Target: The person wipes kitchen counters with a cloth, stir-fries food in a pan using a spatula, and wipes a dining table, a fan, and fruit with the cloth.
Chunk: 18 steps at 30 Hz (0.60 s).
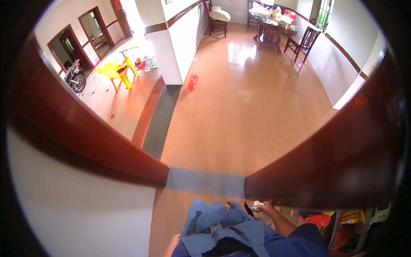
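Note:
My right hand [266, 208] is at my right side, shut on a small white-and-grey object [257, 205] too unclear to name. Of my left hand [176, 238] only a small part shows at the lower left, beside my dark blue clothing. Its fingers and anything in them are hidden. A blue-grey cloth garment with straps [221, 231] covers my front. Just ahead lies a grey door threshold [205, 181], between a brown left door frame [135, 163] and a reddish-brown door [321, 173] on the right.
A red plastic bag [192, 82] lies on the floor near a white pillar [167, 57]. Farther off stand a cluttered table [269, 37], wooden chairs [303, 43], a yellow plastic chair [118, 72] and a motorcycle [77, 78]. Shelving with packages [351, 217] is at lower right.

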Each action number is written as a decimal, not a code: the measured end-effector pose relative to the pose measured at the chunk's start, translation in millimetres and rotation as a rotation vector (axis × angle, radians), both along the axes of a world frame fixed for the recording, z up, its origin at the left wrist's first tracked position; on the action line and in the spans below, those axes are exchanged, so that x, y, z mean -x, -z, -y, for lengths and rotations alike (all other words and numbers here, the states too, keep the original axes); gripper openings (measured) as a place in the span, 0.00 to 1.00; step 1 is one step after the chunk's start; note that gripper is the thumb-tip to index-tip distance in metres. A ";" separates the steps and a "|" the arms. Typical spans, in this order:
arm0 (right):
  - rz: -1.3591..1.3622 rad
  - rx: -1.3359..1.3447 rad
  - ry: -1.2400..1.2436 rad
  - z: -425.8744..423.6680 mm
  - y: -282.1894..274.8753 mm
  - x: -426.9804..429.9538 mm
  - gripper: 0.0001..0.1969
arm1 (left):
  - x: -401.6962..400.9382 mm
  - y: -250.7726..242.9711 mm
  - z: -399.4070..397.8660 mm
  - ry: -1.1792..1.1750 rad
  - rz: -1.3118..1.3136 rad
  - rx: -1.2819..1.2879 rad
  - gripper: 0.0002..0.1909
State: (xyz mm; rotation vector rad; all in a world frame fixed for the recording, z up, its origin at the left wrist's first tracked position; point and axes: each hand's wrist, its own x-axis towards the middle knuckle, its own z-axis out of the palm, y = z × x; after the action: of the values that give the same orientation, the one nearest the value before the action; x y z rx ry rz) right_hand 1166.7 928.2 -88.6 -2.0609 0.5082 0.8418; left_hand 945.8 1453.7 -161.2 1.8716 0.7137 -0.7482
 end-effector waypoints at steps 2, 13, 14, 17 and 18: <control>-0.020 -0.131 0.084 6.9 96.6 -9.1 0.11 | -40.1 -7.1 -9.9 0.005 -0.044 0.009 0.08; -0.240 0.023 0.299 -69.2 32.5 -115.9 0.14 | -374.4 -3.1 -177.3 0.150 0.013 0.009 0.08; -0.246 0.015 0.289 -80.2 21.7 -129.4 0.14 | -380.8 7.1 -211.5 0.065 0.003 0.110 0.08; -0.177 0.196 0.322 -94.6 7.3 -146.3 0.13 | -514.8 -50.6 -194.8 0.241 0.162 -0.273 0.06; -0.181 0.185 0.367 -100.7 10.7 -152.8 0.12 | -551.2 -76.7 -185.7 0.107 0.225 -0.228 0.07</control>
State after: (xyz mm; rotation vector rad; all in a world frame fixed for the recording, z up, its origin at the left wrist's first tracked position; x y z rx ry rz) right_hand 1319.5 1029.0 -99.3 -1.9757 1.0629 0.7844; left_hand 1497.0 1639.4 -84.5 2.1745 0.5780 -0.5278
